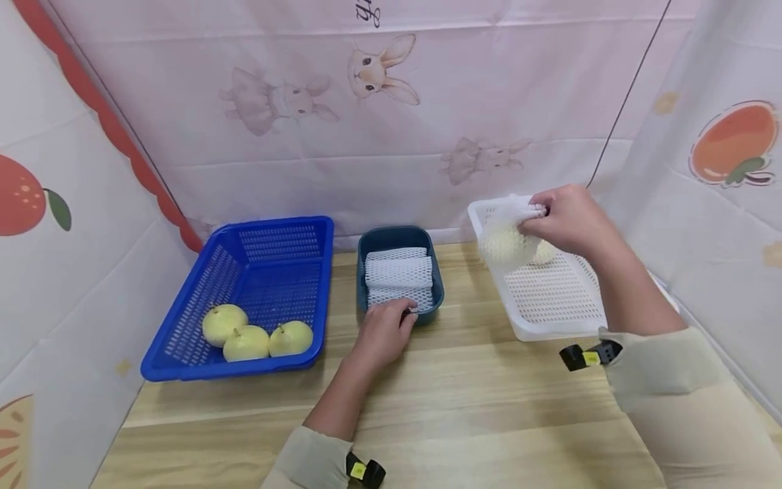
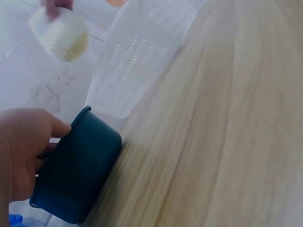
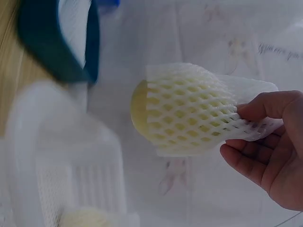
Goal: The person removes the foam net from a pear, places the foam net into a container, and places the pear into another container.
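My right hand pinches the gathered end of a white foam net, above the white basket. A pale yellow pear sits inside that net, its bare end poking out at the open side. My left hand rests over the near rim of a dark green box, its thumb by the rim and its other fingertips partly hidden inside. Several white foam nets lie in the box, close to those fingers. Whether they hold a net cannot be made out.
At the left, a blue basket contains three bare pears. Another netted pear lies in the white basket, partly behind my right hand. Everything stands on a wooden table, with printed cloth hanging behind and at both sides.
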`<state>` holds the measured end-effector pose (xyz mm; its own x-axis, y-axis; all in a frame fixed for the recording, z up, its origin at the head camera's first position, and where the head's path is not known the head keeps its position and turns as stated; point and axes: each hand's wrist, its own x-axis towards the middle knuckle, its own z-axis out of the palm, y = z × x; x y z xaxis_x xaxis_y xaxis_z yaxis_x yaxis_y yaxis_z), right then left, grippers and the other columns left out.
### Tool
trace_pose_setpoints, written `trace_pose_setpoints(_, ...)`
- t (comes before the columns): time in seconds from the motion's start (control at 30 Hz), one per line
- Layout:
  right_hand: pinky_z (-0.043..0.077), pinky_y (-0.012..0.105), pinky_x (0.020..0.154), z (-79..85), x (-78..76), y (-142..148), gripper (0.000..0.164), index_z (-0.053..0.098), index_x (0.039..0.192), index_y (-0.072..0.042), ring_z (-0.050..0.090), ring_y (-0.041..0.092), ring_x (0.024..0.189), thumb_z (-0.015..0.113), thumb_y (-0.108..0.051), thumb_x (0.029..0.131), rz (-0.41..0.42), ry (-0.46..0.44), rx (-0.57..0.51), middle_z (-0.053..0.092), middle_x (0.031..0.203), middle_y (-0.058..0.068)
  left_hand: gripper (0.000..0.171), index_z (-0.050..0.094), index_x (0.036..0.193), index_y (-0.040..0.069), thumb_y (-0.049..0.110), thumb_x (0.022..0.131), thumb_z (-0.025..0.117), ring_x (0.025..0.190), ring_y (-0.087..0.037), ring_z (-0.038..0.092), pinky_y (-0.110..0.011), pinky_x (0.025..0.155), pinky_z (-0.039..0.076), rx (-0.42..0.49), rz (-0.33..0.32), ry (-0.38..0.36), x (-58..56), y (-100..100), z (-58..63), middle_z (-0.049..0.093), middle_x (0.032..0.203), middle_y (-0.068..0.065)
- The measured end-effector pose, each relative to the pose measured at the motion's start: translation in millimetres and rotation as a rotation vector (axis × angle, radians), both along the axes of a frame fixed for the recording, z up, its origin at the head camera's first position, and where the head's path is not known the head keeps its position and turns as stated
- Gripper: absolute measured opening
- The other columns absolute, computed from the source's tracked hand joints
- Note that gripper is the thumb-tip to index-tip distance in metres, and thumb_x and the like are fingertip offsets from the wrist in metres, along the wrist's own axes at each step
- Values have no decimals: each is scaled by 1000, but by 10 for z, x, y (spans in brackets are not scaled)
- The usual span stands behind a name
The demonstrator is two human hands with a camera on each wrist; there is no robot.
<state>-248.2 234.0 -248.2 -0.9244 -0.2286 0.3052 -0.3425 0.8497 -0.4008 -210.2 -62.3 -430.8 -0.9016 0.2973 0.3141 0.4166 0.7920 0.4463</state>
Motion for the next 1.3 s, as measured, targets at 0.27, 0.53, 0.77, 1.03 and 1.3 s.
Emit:
trace_pose_setpoints(0.27,35,26,50,-179,391,-458,23,51,59,-15,38,10,51,68,-14,75,227,-9,11,43,53,-6,35,57,126,18,36,100,42,126,-17,46,-44,112,27,156,-44,11,135,-17,180,57,127,3)
trace_pose_setpoints(0.53,38,25,49,-784,477,-750,18,58,63,-16,43,9,52,73,-13,72,309,-184,-121,48,55,-7,42,57,126,19,47,97,43,122,-10,49,-37,102,42,231,-97,-22,334,-154,350,57,126,7)
trace_pose_setpoints(0.77,35,22,48,-1152,510,-997,17,57,63,-19,42,6,54,70,-11,69,361,-182,-152,47,57,-10,44,59,124,19,48,91,54,113,-6,54,-32,98,45,257,-148,-102,427,-277,362,61,118,9)
trace_pose_setpoints(1.03,39,23,54,-1255,592,-1199,13,59,67,-19,45,8,61,68,-10,71,377,-160,-130,51,63,-10,28,66,111,22,37,87,66,99,-5,59,-31,87,51,208,-202,-137,450,-369,354,64,106,11)
trace_pose_setpoints(1.3,40,21,52,-1234,630,-1171,15,62,72,-19,45,7,60,76,-19,75,425,-196,-148,51,63,-9,14,69,98,26,35,88,65,82,-2,58,-26,71,52,206,-183,-213,415,-379,381,63,90,15)
